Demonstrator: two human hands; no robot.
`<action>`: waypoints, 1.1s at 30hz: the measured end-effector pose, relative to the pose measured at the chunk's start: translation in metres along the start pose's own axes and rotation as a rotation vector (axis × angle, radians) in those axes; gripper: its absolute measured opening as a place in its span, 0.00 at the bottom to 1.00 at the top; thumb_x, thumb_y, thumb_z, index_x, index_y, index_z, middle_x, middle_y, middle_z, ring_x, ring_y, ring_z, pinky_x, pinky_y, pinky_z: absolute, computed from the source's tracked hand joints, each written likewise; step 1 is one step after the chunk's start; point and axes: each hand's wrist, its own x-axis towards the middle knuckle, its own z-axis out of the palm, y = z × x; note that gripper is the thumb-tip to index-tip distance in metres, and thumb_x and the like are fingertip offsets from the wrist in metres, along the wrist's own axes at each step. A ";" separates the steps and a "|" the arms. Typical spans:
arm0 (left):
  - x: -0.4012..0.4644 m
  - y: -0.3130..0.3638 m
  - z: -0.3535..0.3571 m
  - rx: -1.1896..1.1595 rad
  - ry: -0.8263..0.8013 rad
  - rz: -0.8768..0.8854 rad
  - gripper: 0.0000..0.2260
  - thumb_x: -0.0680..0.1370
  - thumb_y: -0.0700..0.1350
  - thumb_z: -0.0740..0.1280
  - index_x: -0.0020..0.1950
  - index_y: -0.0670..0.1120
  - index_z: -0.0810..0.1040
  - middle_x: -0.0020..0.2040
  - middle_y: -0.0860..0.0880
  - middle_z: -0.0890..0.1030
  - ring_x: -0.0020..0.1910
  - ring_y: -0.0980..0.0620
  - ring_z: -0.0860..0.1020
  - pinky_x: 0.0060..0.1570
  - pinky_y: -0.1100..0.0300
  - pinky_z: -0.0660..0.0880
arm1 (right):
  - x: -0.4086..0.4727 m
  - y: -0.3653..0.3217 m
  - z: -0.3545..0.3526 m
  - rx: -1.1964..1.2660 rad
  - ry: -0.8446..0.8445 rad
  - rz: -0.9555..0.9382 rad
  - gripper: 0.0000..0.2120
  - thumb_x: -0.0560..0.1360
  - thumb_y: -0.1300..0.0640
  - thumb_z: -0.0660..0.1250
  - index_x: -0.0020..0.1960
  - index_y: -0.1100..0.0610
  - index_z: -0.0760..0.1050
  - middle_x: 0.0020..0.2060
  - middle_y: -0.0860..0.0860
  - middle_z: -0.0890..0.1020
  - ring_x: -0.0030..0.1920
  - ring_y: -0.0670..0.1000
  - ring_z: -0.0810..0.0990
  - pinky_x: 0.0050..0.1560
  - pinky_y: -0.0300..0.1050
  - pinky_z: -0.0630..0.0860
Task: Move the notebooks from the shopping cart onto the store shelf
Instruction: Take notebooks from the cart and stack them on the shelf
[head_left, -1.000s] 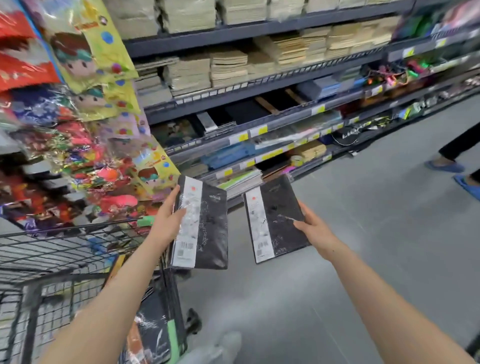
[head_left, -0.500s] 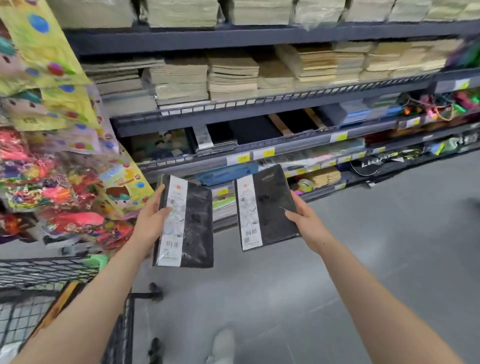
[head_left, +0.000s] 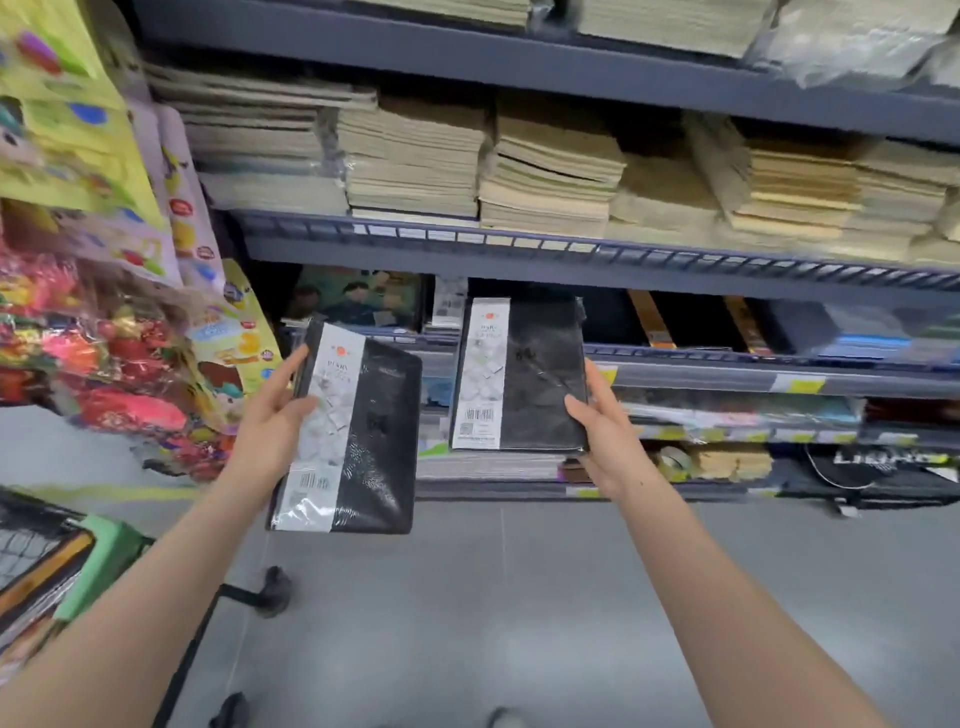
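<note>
I hold two black notebooks, each shrink-wrapped with a white label strip and barcode. My left hand grips the left edge of the left notebook, held over the floor in front of the shelving. My right hand grips the right edge of the right notebook, which is raised in front of the dark middle shelf. A corner of the shopping cart shows at the lower left, with its green handle part and more packaged goods inside.
Stacks of tan paper pads fill the shelf above. Colourful toy packets hang at the left. Lower shelves hold flat stationery and yellow price tags. Grey floor lies below, with cart wheels on it.
I have stepped closer to the shelving and both notebooks have risen toward it. The right notebook now overlaps the middle shelf opening. The cart has slid further to the lower left.
</note>
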 end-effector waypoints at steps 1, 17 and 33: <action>0.002 -0.003 0.004 -0.002 0.021 0.008 0.27 0.77 0.38 0.60 0.64 0.70 0.68 0.50 0.48 0.71 0.45 0.47 0.70 0.48 0.48 0.69 | 0.011 0.003 -0.002 0.017 -0.014 -0.001 0.25 0.81 0.60 0.55 0.72 0.38 0.58 0.67 0.37 0.65 0.64 0.42 0.67 0.72 0.57 0.54; 0.029 -0.055 0.031 -0.102 0.136 0.012 0.26 0.75 0.40 0.62 0.62 0.70 0.70 0.47 0.48 0.71 0.44 0.48 0.71 0.55 0.43 0.72 | 0.112 0.003 0.028 0.073 -0.003 -0.034 0.30 0.78 0.55 0.61 0.75 0.44 0.51 0.75 0.47 0.55 0.74 0.51 0.57 0.68 0.58 0.61; 0.036 -0.047 0.038 -0.123 0.088 0.029 0.24 0.78 0.35 0.59 0.67 0.60 0.69 0.40 0.61 0.66 0.31 0.75 0.70 0.39 0.72 0.68 | 0.134 -0.006 0.053 0.290 0.083 -0.057 0.23 0.79 0.63 0.58 0.71 0.66 0.56 0.38 0.58 0.77 0.41 0.52 0.79 0.44 0.44 0.81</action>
